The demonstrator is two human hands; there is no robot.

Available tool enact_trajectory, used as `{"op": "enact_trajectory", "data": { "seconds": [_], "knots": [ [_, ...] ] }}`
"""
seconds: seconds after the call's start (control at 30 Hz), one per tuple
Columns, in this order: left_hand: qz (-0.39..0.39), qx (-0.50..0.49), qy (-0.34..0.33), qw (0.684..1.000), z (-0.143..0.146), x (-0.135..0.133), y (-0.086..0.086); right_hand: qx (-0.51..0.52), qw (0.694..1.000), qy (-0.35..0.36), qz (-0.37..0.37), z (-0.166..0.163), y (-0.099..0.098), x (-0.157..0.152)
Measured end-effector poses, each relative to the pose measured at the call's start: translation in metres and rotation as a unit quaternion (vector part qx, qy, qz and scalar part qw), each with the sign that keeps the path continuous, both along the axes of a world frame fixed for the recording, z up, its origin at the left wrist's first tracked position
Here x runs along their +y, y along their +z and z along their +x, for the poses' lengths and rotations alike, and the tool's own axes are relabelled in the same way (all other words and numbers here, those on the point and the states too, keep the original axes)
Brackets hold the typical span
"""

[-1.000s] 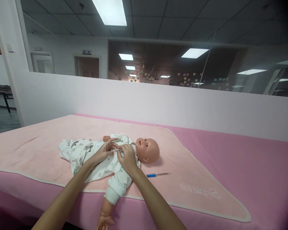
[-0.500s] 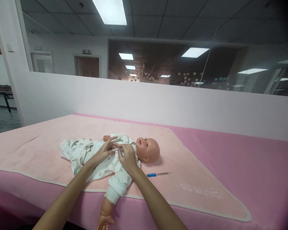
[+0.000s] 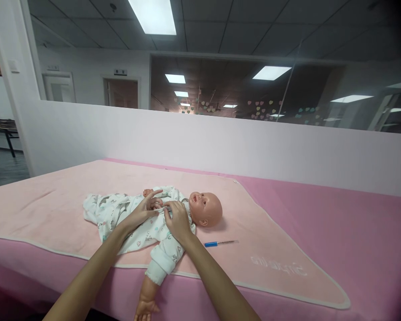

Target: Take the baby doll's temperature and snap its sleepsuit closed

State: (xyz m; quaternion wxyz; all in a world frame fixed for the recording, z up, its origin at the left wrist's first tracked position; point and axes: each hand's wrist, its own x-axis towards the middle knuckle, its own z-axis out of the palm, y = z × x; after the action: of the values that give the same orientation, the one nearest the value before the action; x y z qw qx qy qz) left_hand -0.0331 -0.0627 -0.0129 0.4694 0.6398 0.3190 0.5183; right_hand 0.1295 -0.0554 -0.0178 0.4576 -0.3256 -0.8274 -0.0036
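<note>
A baby doll (image 3: 205,209) lies on its back with its head to the right, dressed in a white printed baby outfit (image 3: 147,236). Both my hands are at the front of the outfit, over the doll's chest. My left hand (image 3: 143,212) pinches the cloth between thumb and fingers, its index finger stretched out. Close beside it, my right hand (image 3: 178,218) has bent fingers closed on the front edge near the collar. The fingertips partly hide what they grip; any fastener there is too small to make out. One doll arm (image 3: 148,296) hangs over the near edge.
Right of my right forearm lies a slim, pen-like stick with a blue end (image 3: 211,244). Under the doll a peach blanket (image 3: 274,236) with pale trim covers part of the pink padded surface (image 3: 361,236). A white low wall (image 3: 220,142) with glass above stands behind.
The fingers of my left hand have drawn back and curled slightly at the chest. My right hand, the doll and the blue-ended stick stay in place.
</note>
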Motion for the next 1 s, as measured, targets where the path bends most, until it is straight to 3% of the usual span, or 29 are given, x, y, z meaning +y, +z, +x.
{"op": "enact_trajectory", "data": {
  "seconds": [0.3, 0.57, 0.7, 0.83, 1.0],
  "knots": [
    [-0.004, -0.01, 0.007, 1.0, 0.002, -0.003, 0.002, -0.003, 1.0, -0.003, 0.002, 0.0, 0.0, 0.0],
    [0.039, 0.057, 0.022, 0.997, 0.003, 0.0, 0.002, 0.003, 1.0, -0.011, 0.004, -0.001, -0.001, 0.002],
    [0.089, 0.12, 0.104, 0.983, 0.006, -0.001, -0.002, -0.001, 1.0, -0.02, 0.005, -0.001, -0.002, 0.004],
    [0.132, 0.214, 0.208, 0.945, 0.008, -0.012, -0.002, 0.001, 1.0, -0.024, 0.005, -0.002, -0.003, 0.004],
    [0.186, 0.281, 0.225, 0.914, 0.01, -0.023, 0.001, 0.0, 1.0, -0.026, 0.006, -0.001, -0.005, 0.004]
  ]
}}
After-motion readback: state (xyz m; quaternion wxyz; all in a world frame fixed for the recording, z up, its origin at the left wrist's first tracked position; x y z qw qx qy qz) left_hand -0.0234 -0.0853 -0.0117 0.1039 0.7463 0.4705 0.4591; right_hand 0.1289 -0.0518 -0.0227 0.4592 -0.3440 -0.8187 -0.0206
